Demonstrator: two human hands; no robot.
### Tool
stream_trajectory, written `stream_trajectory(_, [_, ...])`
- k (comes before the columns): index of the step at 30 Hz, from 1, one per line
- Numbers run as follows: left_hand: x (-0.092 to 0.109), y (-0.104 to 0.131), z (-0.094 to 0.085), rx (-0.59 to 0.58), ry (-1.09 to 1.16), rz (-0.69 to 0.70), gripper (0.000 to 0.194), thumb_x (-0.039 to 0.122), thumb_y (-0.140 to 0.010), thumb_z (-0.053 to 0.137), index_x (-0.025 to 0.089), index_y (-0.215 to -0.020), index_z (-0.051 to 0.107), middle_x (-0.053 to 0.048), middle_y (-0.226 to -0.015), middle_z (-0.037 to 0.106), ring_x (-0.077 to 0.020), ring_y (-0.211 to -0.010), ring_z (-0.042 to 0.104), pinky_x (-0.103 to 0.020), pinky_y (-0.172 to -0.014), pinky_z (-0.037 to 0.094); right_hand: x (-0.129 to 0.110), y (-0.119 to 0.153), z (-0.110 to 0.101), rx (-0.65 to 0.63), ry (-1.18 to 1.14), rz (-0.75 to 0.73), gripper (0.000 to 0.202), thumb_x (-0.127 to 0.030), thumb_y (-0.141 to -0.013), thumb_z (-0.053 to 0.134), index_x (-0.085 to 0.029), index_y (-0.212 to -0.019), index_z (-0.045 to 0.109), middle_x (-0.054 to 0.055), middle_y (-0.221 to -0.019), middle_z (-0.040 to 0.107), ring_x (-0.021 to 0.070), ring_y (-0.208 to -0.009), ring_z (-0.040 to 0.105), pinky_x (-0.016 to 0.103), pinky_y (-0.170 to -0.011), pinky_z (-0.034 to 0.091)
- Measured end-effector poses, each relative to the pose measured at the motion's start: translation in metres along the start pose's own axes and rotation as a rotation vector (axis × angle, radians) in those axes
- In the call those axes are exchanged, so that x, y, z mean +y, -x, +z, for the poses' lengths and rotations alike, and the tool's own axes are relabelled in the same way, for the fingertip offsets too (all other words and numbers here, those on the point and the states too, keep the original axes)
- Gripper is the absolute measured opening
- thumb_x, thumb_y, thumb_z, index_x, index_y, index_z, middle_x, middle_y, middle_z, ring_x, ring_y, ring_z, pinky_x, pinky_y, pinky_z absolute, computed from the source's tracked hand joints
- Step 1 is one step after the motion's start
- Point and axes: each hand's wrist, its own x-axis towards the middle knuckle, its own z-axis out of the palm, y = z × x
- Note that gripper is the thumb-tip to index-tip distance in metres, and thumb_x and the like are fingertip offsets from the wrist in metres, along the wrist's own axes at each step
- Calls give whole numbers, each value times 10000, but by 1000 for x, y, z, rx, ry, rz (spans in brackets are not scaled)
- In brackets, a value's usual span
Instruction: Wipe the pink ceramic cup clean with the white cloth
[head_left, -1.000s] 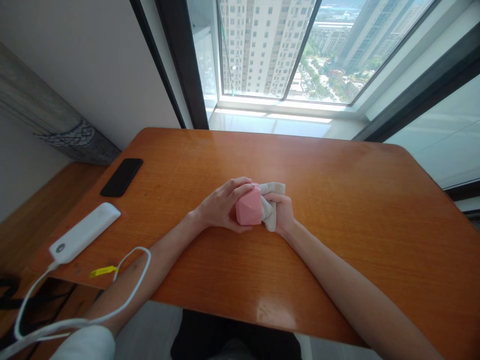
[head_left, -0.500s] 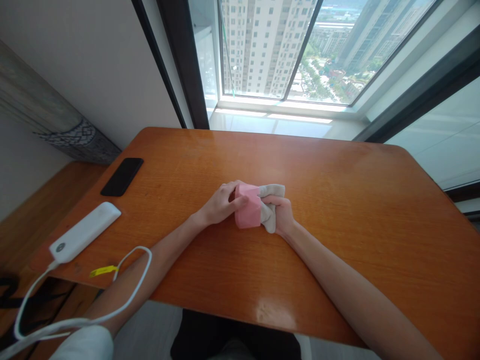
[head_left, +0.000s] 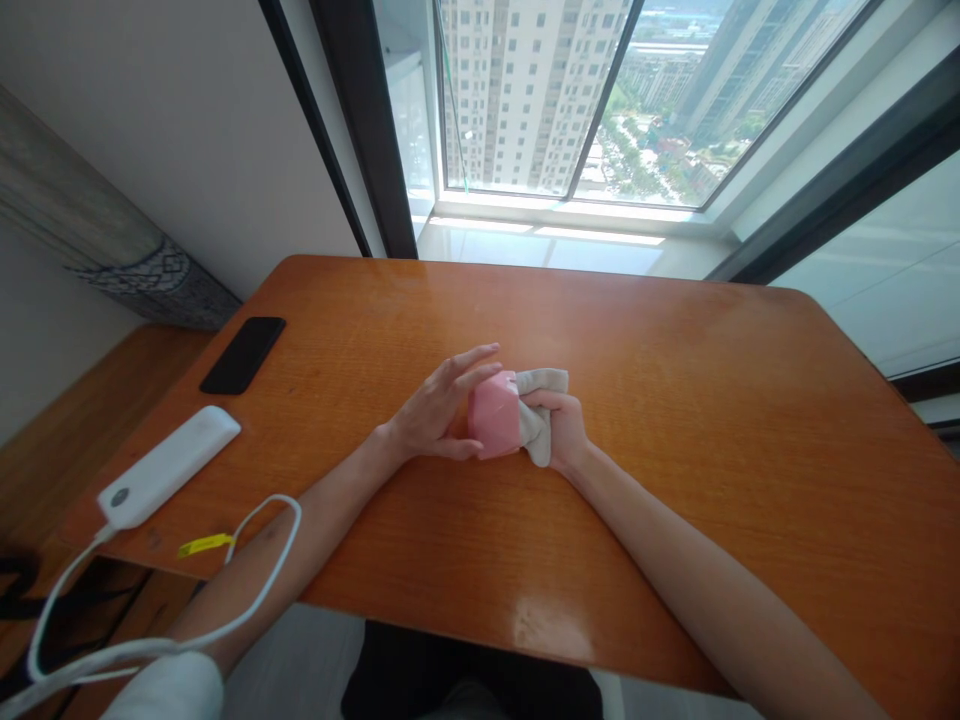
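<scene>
Where two hands work, one cloth bunches.

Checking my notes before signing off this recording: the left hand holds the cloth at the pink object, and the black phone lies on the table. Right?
Wrong hand: in the head view, the right hand holds the cloth at the pink object; the black phone lies on the table.

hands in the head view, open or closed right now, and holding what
Left hand: open, spread loosely at the pink block.
Right hand: closed, holding the pale cloth.
</scene>
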Motion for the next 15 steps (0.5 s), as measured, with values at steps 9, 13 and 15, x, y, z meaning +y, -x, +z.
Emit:
stream_trajectory(9, [-1,-2,5,-81,-267,110,1107,703,-793,903,334,-1687,364,-228,-1774,371,-441,-1599,485,-636,-1258,492,-3,-1,0,21,-14,9,128,-244,-625,748,-201,-745,763,59,-739,802,253,-681,729,351,-617,584])
stream_trajectory(13, [5,-6,5,-63,-210,59,1066,657,-791,915,336,-1658,384,-206,-1677,479,-409,-1506,578,-593,-1204,557,-3,-1,1,16,-7,-26,115,-248,-624,747,-205,-730,757,56,-741,801,242,-676,716,337,-606,567])
stream_trajectory(15, [8,-8,5,-53,-152,15,1063,661,-753,932,332,-1624,419,-194,-1623,519,-409,-1464,605,-593,-1187,567,-2,0,2,17,-7,-32,110,-250,-618,746,-206,-718,757,49,-723,794,227,-649,692,326,-591,552])
